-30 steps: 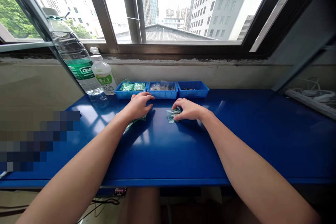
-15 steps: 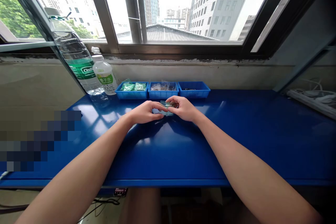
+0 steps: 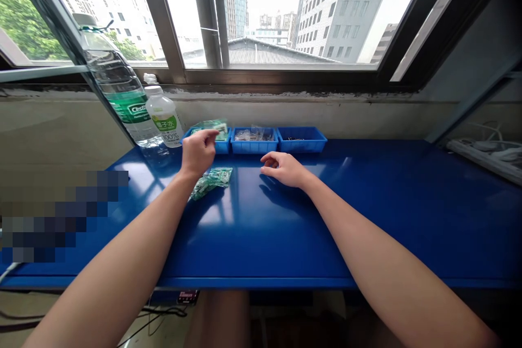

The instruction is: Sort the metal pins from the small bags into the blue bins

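My left hand point(image 3: 198, 151) is closed in a pinch at the front of the left blue bin point(image 3: 222, 148). At its fingertips is a clear, green-tinted plastic packet point(image 3: 221, 129), which lies over the bin's contents; the exact grip is partly hidden. Several green packets point(image 3: 212, 180) lie on the table just behind and right of my left wrist, partly covered by it. My right hand point(image 3: 283, 167) hovers low over the table in front of the bins, fingers curved and apart from the thumb, with nothing visible between them.
Beside the left bin stand a middle blue bin point(image 3: 253, 147) of small clear bags and a right blue bin point(image 3: 302, 145) with small dark pieces. A large water bottle point(image 3: 126, 103) and a smaller white bottle point(image 3: 163, 117) stand at back left. A power strip point(image 3: 489, 155) lies far right.
My hands have parted. The left one moved left and up to the left bin with the clear packet, uncovering green packets on the table. My right hand stayed nearly in place and let go.
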`<state>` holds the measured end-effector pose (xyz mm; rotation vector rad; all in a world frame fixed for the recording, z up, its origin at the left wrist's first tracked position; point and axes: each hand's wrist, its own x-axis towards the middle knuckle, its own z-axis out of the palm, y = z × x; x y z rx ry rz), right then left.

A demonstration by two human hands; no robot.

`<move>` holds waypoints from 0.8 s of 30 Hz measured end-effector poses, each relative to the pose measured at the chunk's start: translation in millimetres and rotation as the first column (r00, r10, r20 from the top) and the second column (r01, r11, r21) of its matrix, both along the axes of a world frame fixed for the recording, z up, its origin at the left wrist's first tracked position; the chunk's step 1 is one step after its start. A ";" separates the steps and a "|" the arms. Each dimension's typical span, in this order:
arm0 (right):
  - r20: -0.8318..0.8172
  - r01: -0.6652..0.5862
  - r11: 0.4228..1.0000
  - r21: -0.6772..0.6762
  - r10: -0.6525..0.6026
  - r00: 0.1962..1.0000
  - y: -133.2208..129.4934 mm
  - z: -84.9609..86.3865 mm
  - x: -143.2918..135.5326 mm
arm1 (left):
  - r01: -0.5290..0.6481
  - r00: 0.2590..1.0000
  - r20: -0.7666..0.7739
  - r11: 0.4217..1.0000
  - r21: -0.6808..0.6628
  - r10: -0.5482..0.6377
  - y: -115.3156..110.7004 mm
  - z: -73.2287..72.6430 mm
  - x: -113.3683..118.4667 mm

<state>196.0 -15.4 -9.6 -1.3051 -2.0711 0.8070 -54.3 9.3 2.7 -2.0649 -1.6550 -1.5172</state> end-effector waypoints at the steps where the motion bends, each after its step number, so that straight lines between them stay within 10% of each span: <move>1: 0.006 -0.002 1.000 -0.011 0.002 1.000 -0.2 0.3 0.1 | -0.073 0.995 0.063 0.997 0.017 0.071 3.1 0.0 -6.7; 10: 0.047 -0.020 0.999 -0.037 0.022 0.999 -2.0 2.4 -0.6 | -0.403 0.903 0.133 0.913 -0.071 0.409 14.2 0.5 -46.8; 17: 0.068 -0.021 0.999 -0.027 0.022 0.997 -5.3 6.5 -2.2 | -0.324 0.941 -0.223 0.874 -0.362 0.256 20.5 -6.0 -42.0; 24: 0.076 -0.028 0.999 -0.029 0.030 0.997 -5.8 6.8 -2.2 | -0.257 0.929 -0.331 0.933 -0.254 0.166 15.4 -7.2 -35.3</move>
